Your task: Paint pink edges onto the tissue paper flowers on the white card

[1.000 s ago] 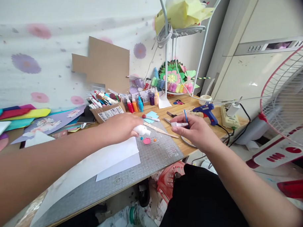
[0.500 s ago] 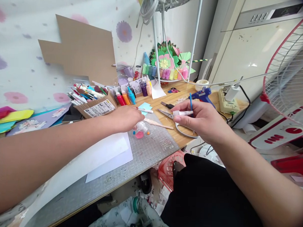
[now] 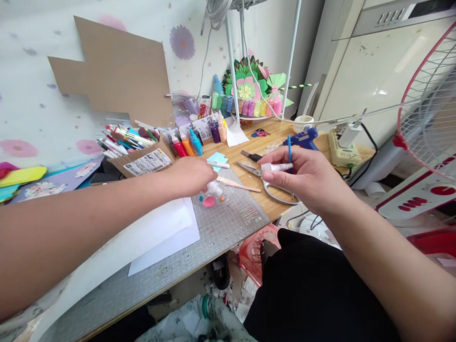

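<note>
My left hand [image 3: 198, 176] is closed at the cutting mat [image 3: 226, 226], its fingers on a small clear bottle [image 3: 214, 188] that leans downward. Most of the grip is hidden behind the hand. Beneath the bottle lie a flat pink blob [image 3: 209, 202], an orange bit [image 3: 222, 199] and a blue bit [image 3: 200, 197]. My right hand [image 3: 306, 176] pinches a small white tube [image 3: 276, 167] between thumb and fingers, in the air over the scissors [image 3: 277, 192]. A thin blue stick [image 3: 289, 149] stands up at those fingers.
White paper [image 3: 166, 233] covers the mat's left part. A wooden stick [image 3: 238, 184] and a white pen [image 3: 218, 164] lie past my left hand. Behind stand a pen box [image 3: 148, 160] and paint bottles [image 3: 187, 143]. A blue glue gun [image 3: 304, 138], power strip [image 3: 343, 147] and fan [image 3: 436, 98] are right.
The view has shifted slightly. My right hand still pinches the white tube, now tilted a little differently. My left hand stays at the clear bottle, nearly unmoved.
</note>
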A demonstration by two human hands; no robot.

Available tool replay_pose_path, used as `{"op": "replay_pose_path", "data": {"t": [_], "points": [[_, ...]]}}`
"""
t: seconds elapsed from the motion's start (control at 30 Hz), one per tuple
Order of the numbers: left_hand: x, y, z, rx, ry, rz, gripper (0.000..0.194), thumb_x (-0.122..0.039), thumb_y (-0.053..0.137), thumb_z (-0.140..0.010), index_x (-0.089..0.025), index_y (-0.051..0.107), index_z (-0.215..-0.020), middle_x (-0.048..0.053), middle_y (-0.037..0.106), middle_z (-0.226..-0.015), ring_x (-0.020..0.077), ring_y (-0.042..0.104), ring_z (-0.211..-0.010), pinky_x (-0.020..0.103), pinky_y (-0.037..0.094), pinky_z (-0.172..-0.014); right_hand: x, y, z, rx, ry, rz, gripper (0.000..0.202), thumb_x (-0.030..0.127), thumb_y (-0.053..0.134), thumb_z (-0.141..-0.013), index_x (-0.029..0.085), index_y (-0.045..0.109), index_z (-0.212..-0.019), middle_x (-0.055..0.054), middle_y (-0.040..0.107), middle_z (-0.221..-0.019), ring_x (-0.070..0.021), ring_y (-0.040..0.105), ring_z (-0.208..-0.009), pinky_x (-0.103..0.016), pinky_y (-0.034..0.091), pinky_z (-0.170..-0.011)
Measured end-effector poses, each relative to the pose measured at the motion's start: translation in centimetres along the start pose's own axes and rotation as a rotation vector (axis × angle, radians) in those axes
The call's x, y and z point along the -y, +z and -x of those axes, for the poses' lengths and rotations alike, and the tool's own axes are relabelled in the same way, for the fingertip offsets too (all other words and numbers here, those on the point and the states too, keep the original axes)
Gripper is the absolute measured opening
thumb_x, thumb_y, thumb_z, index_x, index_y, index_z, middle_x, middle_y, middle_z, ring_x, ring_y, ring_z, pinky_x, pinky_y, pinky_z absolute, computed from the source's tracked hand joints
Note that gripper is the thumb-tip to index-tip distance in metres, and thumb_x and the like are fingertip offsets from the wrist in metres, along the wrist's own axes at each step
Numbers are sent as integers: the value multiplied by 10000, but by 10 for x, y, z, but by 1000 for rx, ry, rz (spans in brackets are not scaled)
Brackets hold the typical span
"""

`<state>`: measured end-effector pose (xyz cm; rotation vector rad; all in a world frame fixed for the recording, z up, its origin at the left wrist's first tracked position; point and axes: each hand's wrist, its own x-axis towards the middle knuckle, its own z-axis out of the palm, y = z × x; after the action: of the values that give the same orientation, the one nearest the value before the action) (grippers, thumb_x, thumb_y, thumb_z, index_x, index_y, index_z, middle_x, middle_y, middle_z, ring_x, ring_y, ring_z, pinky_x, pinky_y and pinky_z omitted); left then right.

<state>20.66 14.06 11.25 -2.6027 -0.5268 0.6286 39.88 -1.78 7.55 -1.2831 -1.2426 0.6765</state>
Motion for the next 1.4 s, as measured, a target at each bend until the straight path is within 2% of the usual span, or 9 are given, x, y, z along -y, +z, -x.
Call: {"op": "replay_pose_path", "data": {"t": [0.2,0.57,0.8,1.0,1.4], "points": [[0,0,-1,-1,-2,-3,53,-210,679,-835,-219,724,-863,84,762,-950,276,683,-997,320,480,-724,0,-1,-1,2,-6,-12,237,343,791,-679,182,718,-837,12,636,-677,-81,500,-573,-234,334,-522],[1,1,-1,-6,36,-6,51,-231,670,-836,-211,717,-838,92,766,-928,285,691,-963,331,462,-692,0,-1,-1,-3,-8,-43,242,327,795,-675,171,702,-835,22,596,-658,-76,454,-560,-241,306,-506],[1,-1,-1,-18,55,-2,50,-237,672,-818,-229,713,-791,71,767,-882,261,688,-895,319,430,-656,-1,-2,-1,-3,3,-31,249,341,802,-679,176,704,-839,7,603,-671,-99,481,-585,-256,351,-530],[2,1,-5,-17,80,-29,64,-249,665,-796,-230,709,-754,68,755,-798,253,680,-779,325,387,-608,-1,-3,-1,6,-7,-35,238,338,803,-687,181,700,-833,15,611,-669,-90,477,-579,-249,337,-522],[-1,-5,-10,-7,130,-58,91,-236,648,-793,-232,686,-711,51,759,-760,242,660,-752,376,385,-729,-2,-3,-1,26,-44,-19,203,337,784,-710,199,704,-835,9,607,-681,-105,485,-587,-270,344,-523]]}}
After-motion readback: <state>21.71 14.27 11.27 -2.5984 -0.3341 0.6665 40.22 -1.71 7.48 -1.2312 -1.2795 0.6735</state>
